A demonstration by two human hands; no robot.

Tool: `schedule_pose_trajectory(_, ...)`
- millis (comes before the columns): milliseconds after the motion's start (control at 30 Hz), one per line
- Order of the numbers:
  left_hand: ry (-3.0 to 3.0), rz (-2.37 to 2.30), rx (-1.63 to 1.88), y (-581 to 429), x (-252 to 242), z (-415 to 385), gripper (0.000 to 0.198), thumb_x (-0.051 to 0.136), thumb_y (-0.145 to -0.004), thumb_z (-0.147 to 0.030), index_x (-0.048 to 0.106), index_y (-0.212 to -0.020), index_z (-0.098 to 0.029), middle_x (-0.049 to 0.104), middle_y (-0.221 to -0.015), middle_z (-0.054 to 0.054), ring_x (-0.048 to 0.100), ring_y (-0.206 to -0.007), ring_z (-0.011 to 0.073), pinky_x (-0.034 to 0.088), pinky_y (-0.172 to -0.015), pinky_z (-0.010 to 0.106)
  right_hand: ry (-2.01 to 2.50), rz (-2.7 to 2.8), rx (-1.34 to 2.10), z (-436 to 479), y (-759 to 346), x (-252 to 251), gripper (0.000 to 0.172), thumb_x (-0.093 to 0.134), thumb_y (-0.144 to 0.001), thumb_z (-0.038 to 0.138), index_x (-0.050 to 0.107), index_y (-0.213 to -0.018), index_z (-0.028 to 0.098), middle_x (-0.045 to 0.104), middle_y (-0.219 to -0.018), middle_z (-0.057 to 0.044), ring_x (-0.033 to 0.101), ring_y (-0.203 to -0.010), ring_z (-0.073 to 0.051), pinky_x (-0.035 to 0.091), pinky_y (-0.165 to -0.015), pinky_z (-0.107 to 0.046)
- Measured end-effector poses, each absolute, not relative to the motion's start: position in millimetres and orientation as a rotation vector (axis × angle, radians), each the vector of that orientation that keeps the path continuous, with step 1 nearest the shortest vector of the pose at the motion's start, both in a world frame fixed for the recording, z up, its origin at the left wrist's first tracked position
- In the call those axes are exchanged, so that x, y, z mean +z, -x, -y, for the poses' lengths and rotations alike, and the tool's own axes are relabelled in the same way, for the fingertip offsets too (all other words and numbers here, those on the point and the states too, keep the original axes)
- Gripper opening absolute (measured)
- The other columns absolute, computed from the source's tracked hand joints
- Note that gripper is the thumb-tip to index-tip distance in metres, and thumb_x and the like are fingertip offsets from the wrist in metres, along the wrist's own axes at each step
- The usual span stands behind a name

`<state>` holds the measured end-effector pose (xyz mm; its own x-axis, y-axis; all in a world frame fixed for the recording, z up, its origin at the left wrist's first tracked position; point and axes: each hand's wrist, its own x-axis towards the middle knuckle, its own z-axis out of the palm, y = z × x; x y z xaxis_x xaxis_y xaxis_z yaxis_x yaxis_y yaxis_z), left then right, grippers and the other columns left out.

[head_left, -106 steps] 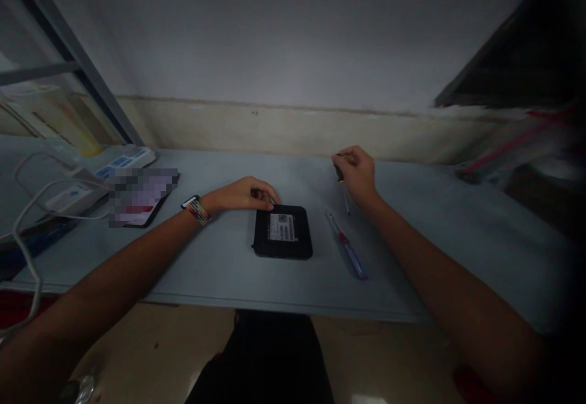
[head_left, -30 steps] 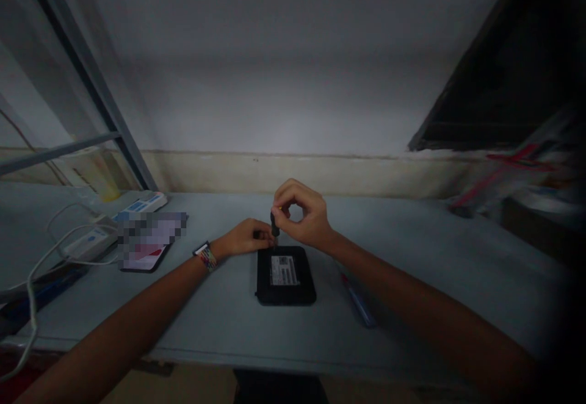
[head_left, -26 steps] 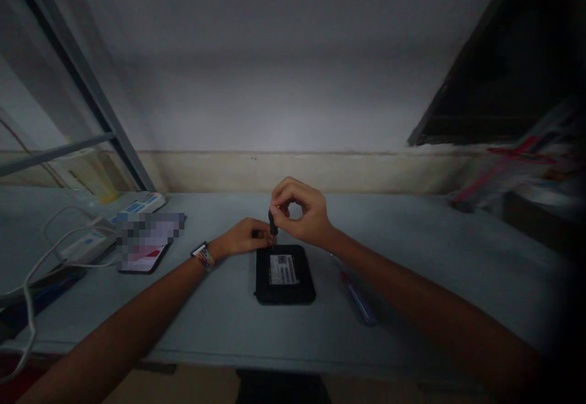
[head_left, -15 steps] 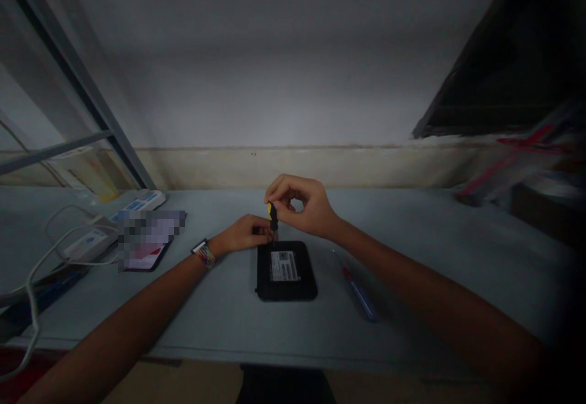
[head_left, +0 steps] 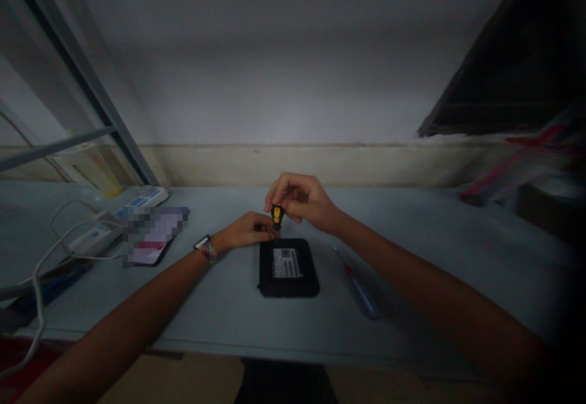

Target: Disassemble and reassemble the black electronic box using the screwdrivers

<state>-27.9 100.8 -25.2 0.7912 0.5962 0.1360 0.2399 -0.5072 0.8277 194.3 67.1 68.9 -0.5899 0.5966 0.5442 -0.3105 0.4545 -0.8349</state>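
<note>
Pointing down at the black box point(head_left: 289, 268), screwdriver point(head_left: 277, 216), long axis nearly upright.

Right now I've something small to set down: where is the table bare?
Between the black box and the tabletop's near edge, and beyond the right forearm toward the wall. Crowded: left, by smartphone and power strip; and the box's far edge, where left hand, right hand and yellow-black screwdriver cluster.
</note>
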Motion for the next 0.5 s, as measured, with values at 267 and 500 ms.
schedule_pose_trajectory(267, -2.144, -0.598, 0.509, 28.9, -27.0, -103.4, 0.041, 0.07, -0.1, -0.05, 0.082, -0.105, -0.011, 0.081, -0.1, 0.011, 0.073, -0.093, 0.0228, 0.054, -0.085, 0.03, 0.402, 1.612, 1.416, -62.5, -185.0, 67.7, 0.042, 0.103, -0.071, 0.023, 0.065, -0.088, 0.018, 0.076, -0.078, 0.003, 0.066, -0.063, -0.008, 0.05, -0.056, -0.018)
schedule_pose_trajectory(500, -2.185, -0.627, 0.51, 30.3, -26.8, -103.6, 0.033, 0.07, -0.1, -0.044, 0.082, -0.106, -0.014, 0.082, -0.107, 0.01, 0.073, -0.099, 0.0244, 0.055, -0.087, 0.032, 0.45, 1.65, 1.487, -63.8, -185.7, 65.4, 0.047, 0.102, -0.074, 0.029, 0.059, -0.09, 0.02, 0.082, -0.083, -0.002, 0.06, -0.055, -0.007, 0.033, -0.04, -0.016)
